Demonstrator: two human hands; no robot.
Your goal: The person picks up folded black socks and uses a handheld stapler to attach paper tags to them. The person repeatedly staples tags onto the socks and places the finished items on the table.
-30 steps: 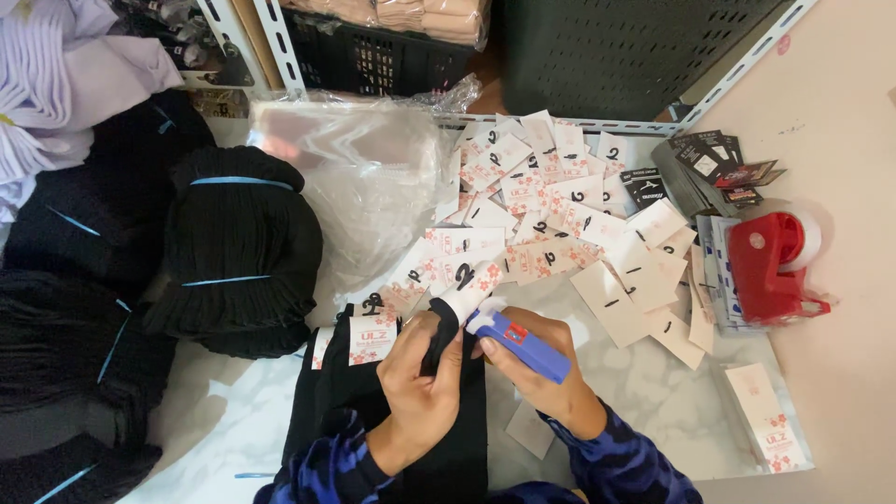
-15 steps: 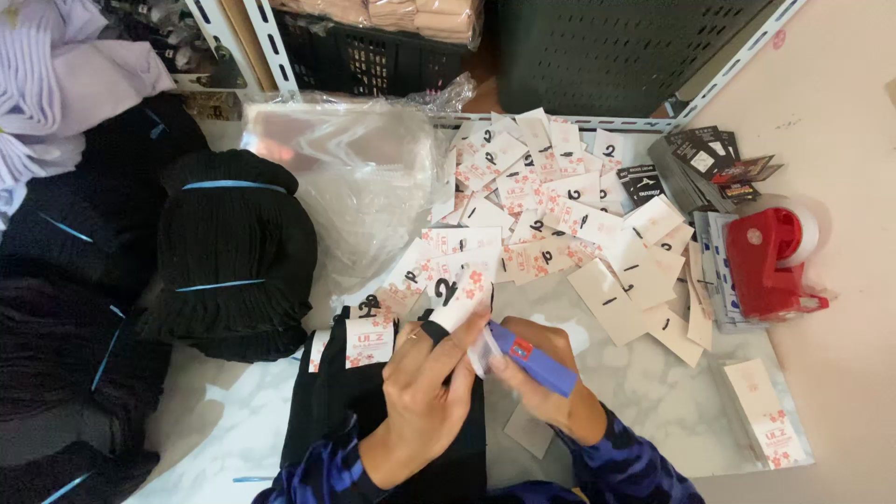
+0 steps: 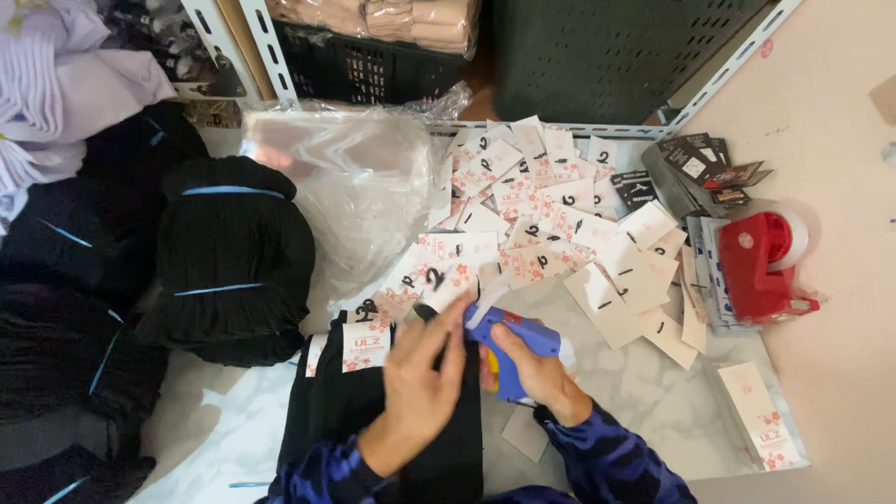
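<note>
From the head camera, the right hand (image 3: pixel 530 371) is closed around the grip of a blue plastic tagging gun with a pale nozzle (image 3: pixel 511 338), whose tip points up and left toward the left hand. The left hand (image 3: pixel 422 373) lies on a flat stack of black folded fabric (image 3: pixel 345 411) with its fingers (image 3: pixel 446 322) stretched up toward a white paper tag printed with pink flowers and a black hook (image 3: pixel 439 280). Motion blur hides whether those fingers pinch the tag or only touch it, so its hold cannot be told. Both forearms wear blue patterned sleeves (image 3: pixel 616 457).

The black fabric lies on a pale marbled work surface (image 3: pixel 653 383), just left of the gun, with a white labelled card (image 3: pixel 364 343) resting at its upper edge. Above the hands a loose heap of similar white flowered tags (image 3: pixel 541 201) spreads across the surface. To their left is a crumpled clear plastic bag (image 3: pixel 359 182), and further left sit round bundles of black cloth tied with blue bands (image 3: pixel 233 252). On the right stand a red tape dispenser (image 3: pixel 761 261) and, just above it, a small pile of dark printed cards (image 3: pixel 700 168). A dark perforated crate (image 3: pixel 607 56) fills the top of the view.
</note>
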